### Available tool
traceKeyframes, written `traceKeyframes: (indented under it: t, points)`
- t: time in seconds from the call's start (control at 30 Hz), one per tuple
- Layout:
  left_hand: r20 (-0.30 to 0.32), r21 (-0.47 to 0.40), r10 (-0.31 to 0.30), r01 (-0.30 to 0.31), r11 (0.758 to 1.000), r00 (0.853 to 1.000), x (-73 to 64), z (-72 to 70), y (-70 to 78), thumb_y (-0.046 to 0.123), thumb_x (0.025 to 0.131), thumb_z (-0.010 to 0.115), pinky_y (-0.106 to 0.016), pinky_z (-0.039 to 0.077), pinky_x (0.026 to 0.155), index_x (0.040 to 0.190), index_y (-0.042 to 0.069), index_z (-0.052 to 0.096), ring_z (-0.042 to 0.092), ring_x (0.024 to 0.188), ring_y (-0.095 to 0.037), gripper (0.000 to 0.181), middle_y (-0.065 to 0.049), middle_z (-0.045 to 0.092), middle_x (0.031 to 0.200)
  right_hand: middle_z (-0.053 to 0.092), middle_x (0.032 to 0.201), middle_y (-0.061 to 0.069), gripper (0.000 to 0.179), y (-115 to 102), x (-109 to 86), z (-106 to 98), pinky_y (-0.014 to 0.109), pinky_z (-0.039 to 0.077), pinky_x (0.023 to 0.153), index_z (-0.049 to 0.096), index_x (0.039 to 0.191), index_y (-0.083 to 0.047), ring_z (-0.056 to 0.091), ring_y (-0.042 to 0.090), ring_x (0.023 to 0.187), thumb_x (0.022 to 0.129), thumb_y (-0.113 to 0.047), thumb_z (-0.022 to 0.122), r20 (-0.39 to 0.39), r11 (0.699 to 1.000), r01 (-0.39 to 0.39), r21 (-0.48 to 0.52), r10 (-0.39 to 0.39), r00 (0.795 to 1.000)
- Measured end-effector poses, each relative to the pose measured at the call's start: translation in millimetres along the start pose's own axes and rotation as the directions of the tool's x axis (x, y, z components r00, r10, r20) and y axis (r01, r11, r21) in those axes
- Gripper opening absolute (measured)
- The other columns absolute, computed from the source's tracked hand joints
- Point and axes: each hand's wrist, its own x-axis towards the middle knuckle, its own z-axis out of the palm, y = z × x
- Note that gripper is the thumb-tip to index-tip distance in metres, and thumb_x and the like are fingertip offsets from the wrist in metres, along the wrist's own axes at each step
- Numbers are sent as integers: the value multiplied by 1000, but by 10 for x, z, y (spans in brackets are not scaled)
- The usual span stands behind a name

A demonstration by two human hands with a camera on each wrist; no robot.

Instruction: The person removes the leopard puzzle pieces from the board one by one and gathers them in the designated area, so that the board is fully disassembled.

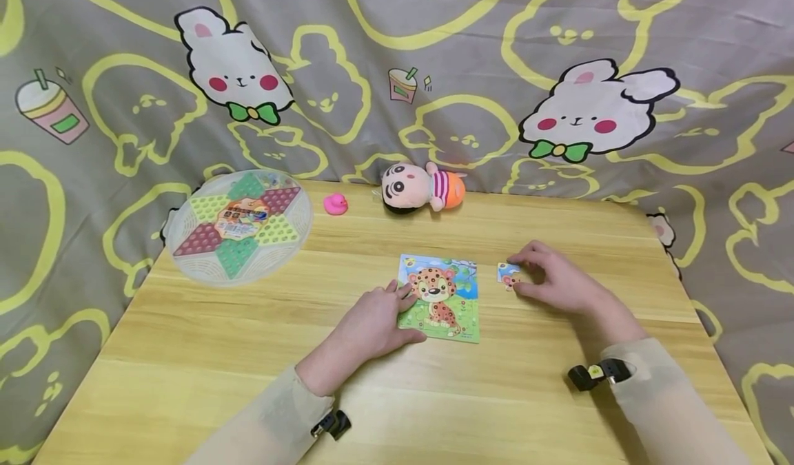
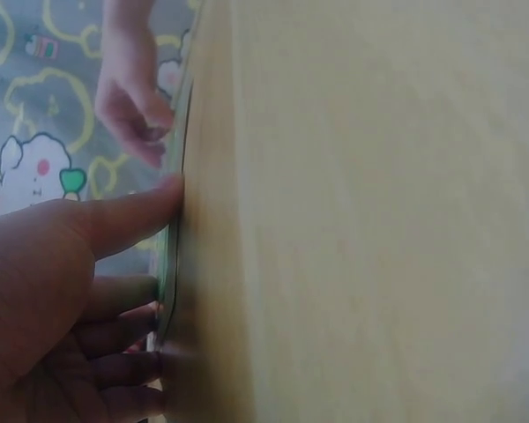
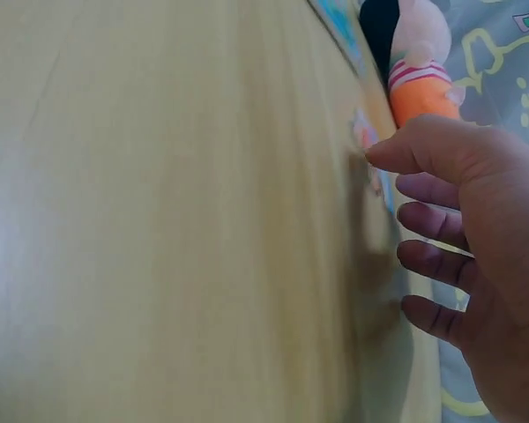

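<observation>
Left hand (image 1: 375, 320), fingers extended, rests on a leopard puzzle (image 1: 465, 317) on the table (image 1: 217, 355); to its right, thumb and forefinger of the right hand (image 1: 555, 282) pinch a small card (image 1: 505, 271). Both look light and stiff, best held by opposite edges.

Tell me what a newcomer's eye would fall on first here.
Probably the bright leopard picture, lying near the middle of the table with the left hand at its left edge. To its right, the right hand has its fingers at a small picture card. Behind them, the round star-patterned board at far left and the plush doll along the back edge also stand out.
</observation>
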Motion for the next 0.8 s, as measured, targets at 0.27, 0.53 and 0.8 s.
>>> traceKeyframes:
  t: [0.27, 0.53, 0.8]
  points:
    - [-37, 30, 37, -36, 999, 999, -7, 23, 1, 60, 92, 76, -50, 42, 117, 149, 10, 62, 43, 148, -37, 77, -9, 48, 160, 64, 124, 8, 45, -323, 247, 2, 48, 54, 94, 70, 134, -3, 63, 26, 108, 94, -19, 82, 52, 1000, 24, -2, -24, 998]
    - [-65, 80, 66, -61, 995, 996, -14, 16, 54, 60, 92, 76, -52, 44, 115, 151, 12, 61, 45, 147, -38, 77, -12, 45, 163, 67, 124, 7, 40, -556, 562, 131, 48, 55, 97, 71, 133, -3, 63, 24, 111, 98, -20, 79, 109, 995, 76, 70, -83, 991]
    - [-68, 135, 142, -132, 982, 988, 43, 14, 251, 59, 96, 72, -50, 44, 116, 152, 11, 59, 46, 147, -33, 75, -12, 49, 160, 68, 122, 9, 37, -703, 808, 278, 45, 55, 94, 71, 131, -1, 64, 26, 106, 98, -16, 78, 164, 984, 138, 114, -156, 974]
